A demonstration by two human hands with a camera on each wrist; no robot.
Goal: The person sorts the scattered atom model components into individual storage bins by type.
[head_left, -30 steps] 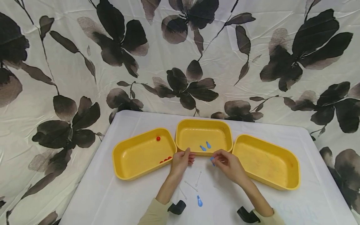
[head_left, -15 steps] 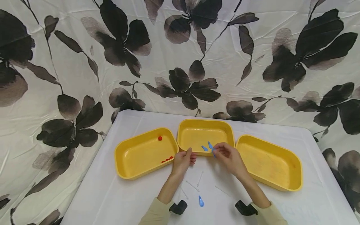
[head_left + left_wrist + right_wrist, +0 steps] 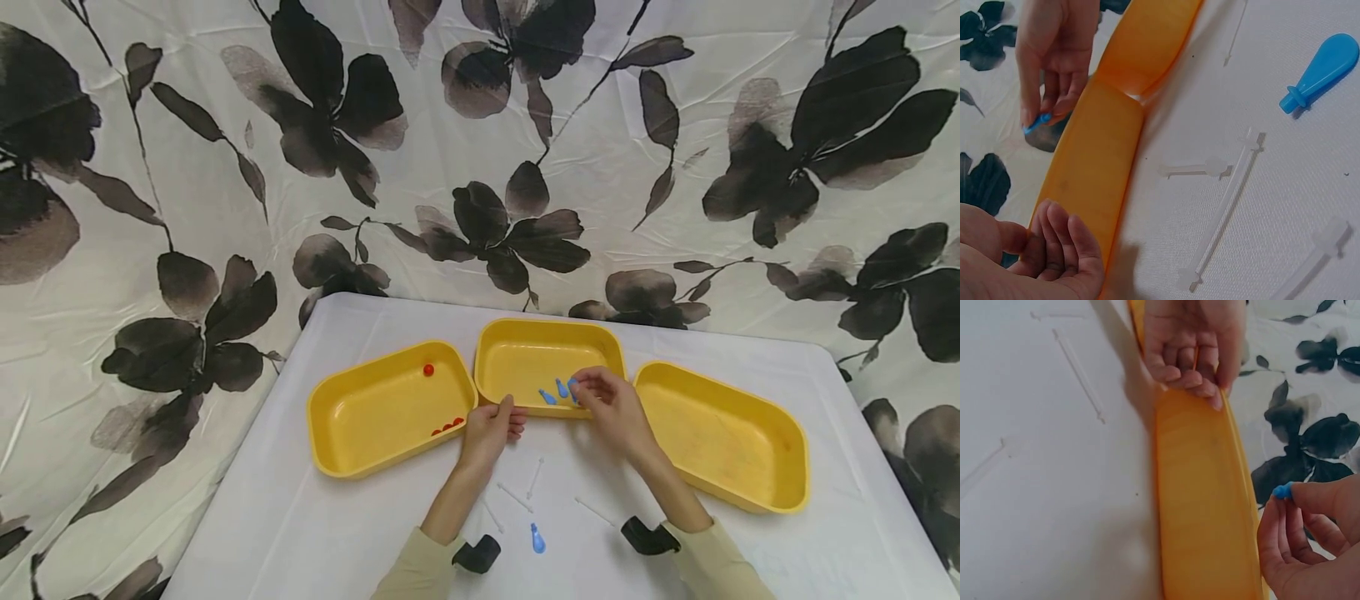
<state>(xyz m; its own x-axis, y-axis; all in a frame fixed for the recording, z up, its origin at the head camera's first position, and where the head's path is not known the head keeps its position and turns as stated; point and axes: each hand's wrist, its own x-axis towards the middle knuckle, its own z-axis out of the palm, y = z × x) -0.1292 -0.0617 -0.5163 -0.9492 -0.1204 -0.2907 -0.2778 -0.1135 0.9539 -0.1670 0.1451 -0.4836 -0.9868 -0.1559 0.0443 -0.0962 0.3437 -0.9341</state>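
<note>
In the head view my left hand [image 3: 486,437] grips the near rim of the middle yellow tray [image 3: 536,354] at its left corner, thumb over the rim and fingers curled outside. My right hand [image 3: 618,417] is over the same tray's near right side. Its thumb and fingertips pinch a small blue bulb-shaped plastic piece [image 3: 1283,490], mostly hidden by the fingers. Two matching blue pieces [image 3: 562,388] lie inside that tray near its front wall. Another blue piece [image 3: 1325,69], with a rounded body and narrow collared neck, lies on the table.
Several thin clear rods [image 3: 1225,206] with knobbed ends lie on the white table [image 3: 300,542] in front of the trays. A left yellow tray [image 3: 360,417] holds several red balls [image 3: 428,370]. A right yellow tray [image 3: 720,433] stands angled beside the middle one. Patterned cloth [image 3: 420,125] hangs behind.
My right hand has moved forward from before the middle tray's near rim to over its inside, carrying the blue piece. My left hand has kept its grip on the rim.
</note>
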